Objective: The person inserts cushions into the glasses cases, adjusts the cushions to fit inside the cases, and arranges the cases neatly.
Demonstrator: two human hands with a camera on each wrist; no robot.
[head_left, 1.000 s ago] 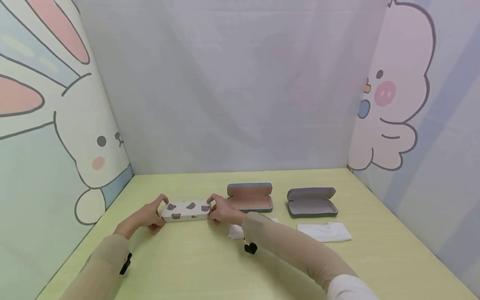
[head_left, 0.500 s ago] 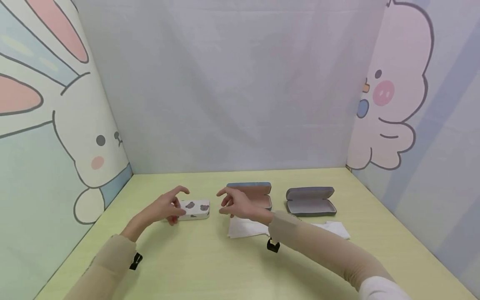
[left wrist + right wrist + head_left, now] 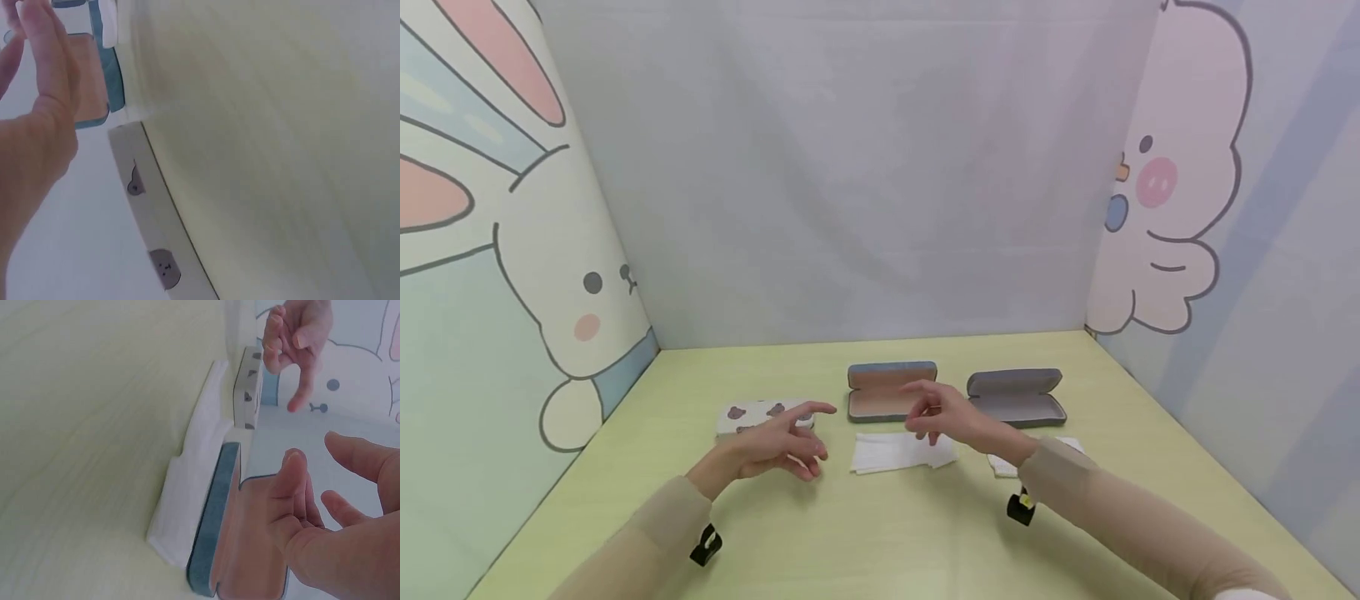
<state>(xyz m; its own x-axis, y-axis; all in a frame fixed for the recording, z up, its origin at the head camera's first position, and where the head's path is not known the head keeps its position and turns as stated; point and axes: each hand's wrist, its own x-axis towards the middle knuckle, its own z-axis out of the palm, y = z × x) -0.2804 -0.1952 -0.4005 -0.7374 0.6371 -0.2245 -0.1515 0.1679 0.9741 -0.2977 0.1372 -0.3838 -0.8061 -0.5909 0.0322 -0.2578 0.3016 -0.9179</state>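
Note:
In the head view my left hand hovers in front of the white glasses case with brown bear heads, which is closed and lies at the left. Its fingers are loosely spread and hold nothing. My right hand hangs in the air near an open blue glasses case with a pinkish-brown lining, fingers bent loosely around nothing. Below that hand a folded white cloth lies in front of the blue case. In the right wrist view the bear-print case, cloth and blue case line up.
An open grey glasses case stands to the right. Another white cloth lies before it, partly hidden by my right forearm. A grey cloth backdrop rises behind the table, with cartoon-printed panels at both sides.
Both hands have let go of the ends of the bear-print case and moved right. The left passed in front of the case, and the right went past the blue case. The cases stayed put.

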